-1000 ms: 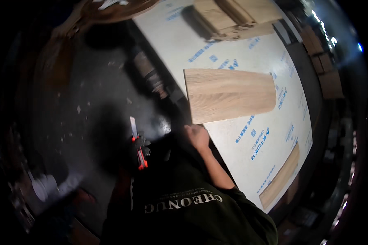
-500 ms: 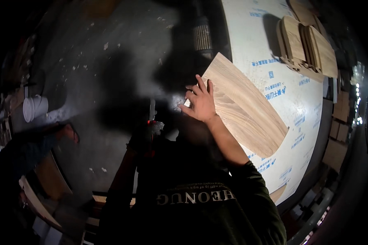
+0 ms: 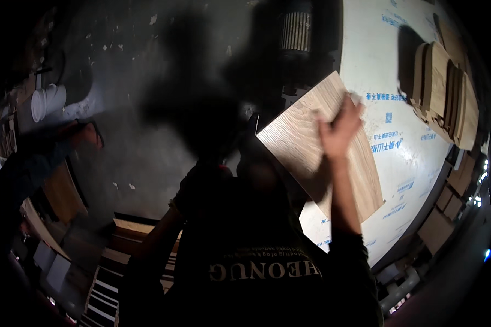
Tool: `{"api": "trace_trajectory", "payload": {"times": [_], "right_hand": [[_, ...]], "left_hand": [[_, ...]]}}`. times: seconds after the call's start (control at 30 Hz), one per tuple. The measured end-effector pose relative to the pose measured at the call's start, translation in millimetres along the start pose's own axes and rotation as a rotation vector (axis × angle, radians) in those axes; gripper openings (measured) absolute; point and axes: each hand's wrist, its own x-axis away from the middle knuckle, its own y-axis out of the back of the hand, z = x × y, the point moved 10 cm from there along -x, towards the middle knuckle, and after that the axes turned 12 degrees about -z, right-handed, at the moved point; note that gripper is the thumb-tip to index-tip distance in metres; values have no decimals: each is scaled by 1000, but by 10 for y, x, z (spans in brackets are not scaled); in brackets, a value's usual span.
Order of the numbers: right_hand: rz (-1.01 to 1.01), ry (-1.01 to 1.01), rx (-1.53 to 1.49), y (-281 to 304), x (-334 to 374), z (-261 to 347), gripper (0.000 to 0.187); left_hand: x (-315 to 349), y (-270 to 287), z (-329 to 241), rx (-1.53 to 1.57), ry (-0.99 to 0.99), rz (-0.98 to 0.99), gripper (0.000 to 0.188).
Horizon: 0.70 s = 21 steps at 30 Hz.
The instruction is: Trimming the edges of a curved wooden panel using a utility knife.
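A wood-grain board (image 3: 305, 128) with one curved side lies on the white sheet-covered table to my right, its near-left corner jutting past the table edge. My right hand (image 3: 341, 131) is over the board's far part, thumb and fingers spread, slightly smeared by motion. Nothing shows in its grasp; whether the palm presses on the wood I cannot tell. My left hand (image 3: 201, 177) is in deep shadow in front of my body, beside a small red glint. Its fingers and anything in them are hidden.
The white table sheet (image 3: 387, 158) bears blue print. Shaped wooden pieces (image 3: 444, 90) stand stacked at its far right. A ribbed dark motor-like cylinder (image 3: 296, 32) is beyond the board. On the left are a white bucket (image 3: 48, 102) and another person's leg (image 3: 65, 144).
My right hand has moved right, from the board's left edge to over its surface. The board has turned somewhat, and my view has shifted. The left hand is now darker in shadow.
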Motion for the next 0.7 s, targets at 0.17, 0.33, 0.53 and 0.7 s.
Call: {"api": "trace_trajectory", "payload": {"times": [0.17,0.33,0.53,0.7], "right_hand": [[-4,-76,60,211,-216,-598,74],[-34,-66,6,215,-234,-573,69],[-26,-91,-17,204,-225,-585,66],[-26,-104,-20,205,-214,-591,66]], "left_hand": [[-271,31,-213,-247,186,-96,34],[-365,24,-464,-428,-87,-164,37],[-466,77,-656,-559,-218,-159,26],[-506,101,-618,-470,-179,-140,23]]}}
